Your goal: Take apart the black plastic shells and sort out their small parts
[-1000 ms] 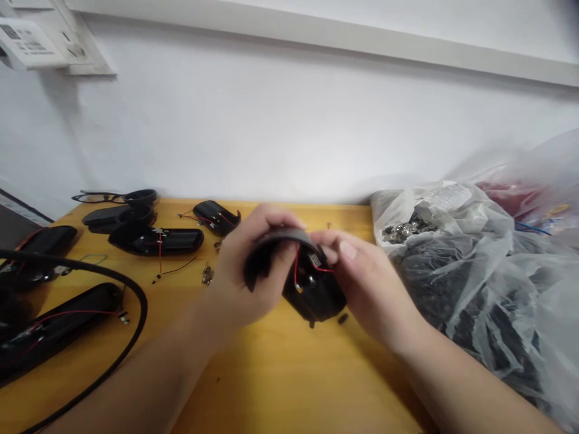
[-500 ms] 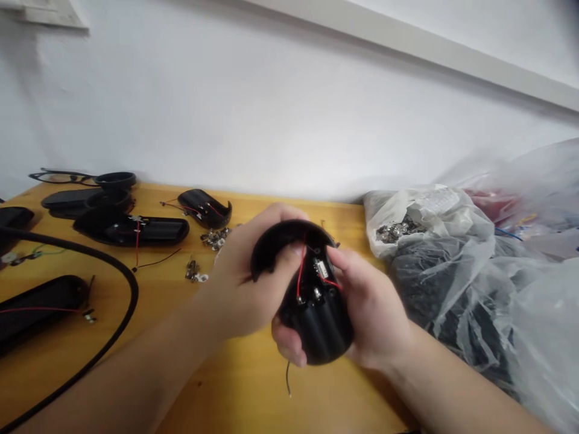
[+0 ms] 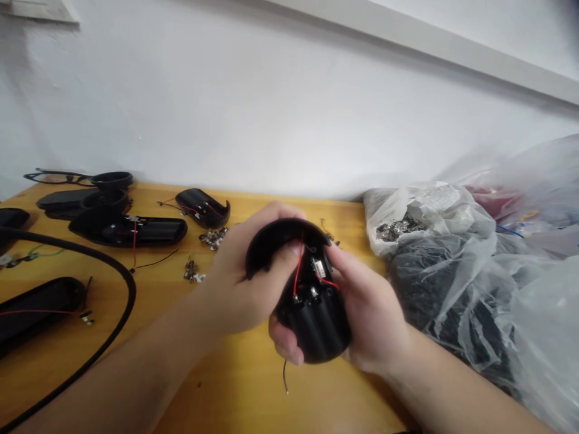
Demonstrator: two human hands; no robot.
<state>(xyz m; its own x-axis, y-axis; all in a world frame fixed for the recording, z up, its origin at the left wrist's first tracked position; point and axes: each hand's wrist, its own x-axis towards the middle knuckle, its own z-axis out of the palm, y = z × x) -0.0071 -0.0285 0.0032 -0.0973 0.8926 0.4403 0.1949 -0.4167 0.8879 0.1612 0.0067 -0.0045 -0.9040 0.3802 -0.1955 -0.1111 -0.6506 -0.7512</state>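
Note:
Between both hands, above the table, is a black plastic housing with a curved, open upper end. My left hand grips its left side, the thumb pressed inside the curved part beside a red wire. My right hand wraps the right side, with fingertips showing at the lower left underneath. Inside the housing sit a small white connector and shiny metal contacts. A dark wire hangs below it. The fingers behind the housing are hidden.
Similar black housings with wires lie on the wooden table at left, near small metal parts. A black cable loops across the left. Plastic bags fill the right side; one holds metal pieces. A wall stands behind.
The housing and both hands appear slightly further left, as the whole view has shifted a little. Both hands keep their hold, with the left thumb still inside.

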